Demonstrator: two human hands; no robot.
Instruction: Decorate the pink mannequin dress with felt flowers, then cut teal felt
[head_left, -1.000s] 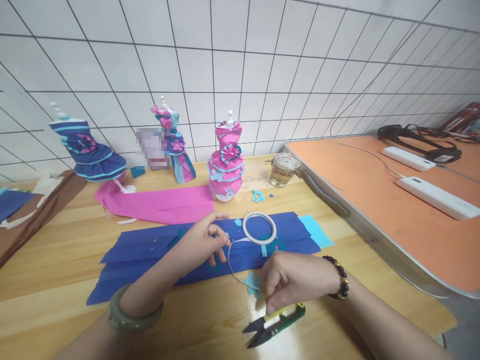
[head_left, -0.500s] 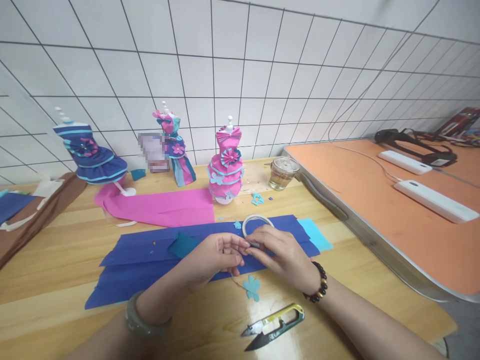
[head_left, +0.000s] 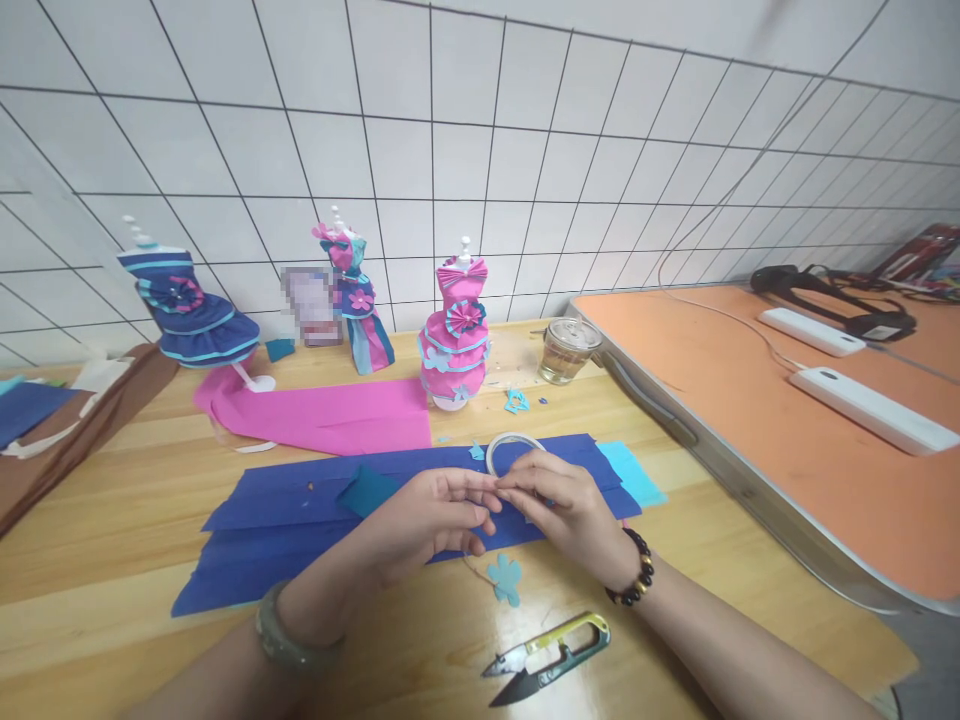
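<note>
My left hand (head_left: 442, 510) is above the blue crepe paper (head_left: 300, 540), its fingers loosely stretched and its thumb apart from them. Its index fingertip meets the fingertips of my right hand (head_left: 566, 500), which are pinched together; whatever lies between them is too small to make out. Just below my hands a light-blue paper flower (head_left: 505, 580) rests on the wood, with a thin thread-like strand running from it toward my left fingers. A roll of tape (head_left: 495, 452) lies behind my right hand, partly covered by it. Yellow-and-green thread snips (head_left: 551, 655) lie nearer to me.
Three small dress forms stand along the tiled wall: a blue dress (head_left: 195, 310), a mixed-colour one (head_left: 356, 300) and a pink one (head_left: 454, 340). Pink crepe paper (head_left: 352, 415) lies before them. A lidded glass (head_left: 566, 355) stands beside the orange board (head_left: 697, 400) holding white power strips (head_left: 874, 405).
My left thumb has moved slightly away from the index finger, and my right fingertips stay pinched at the left fingertip. The whole view has shifted a little; the things on the table have stayed put.
</note>
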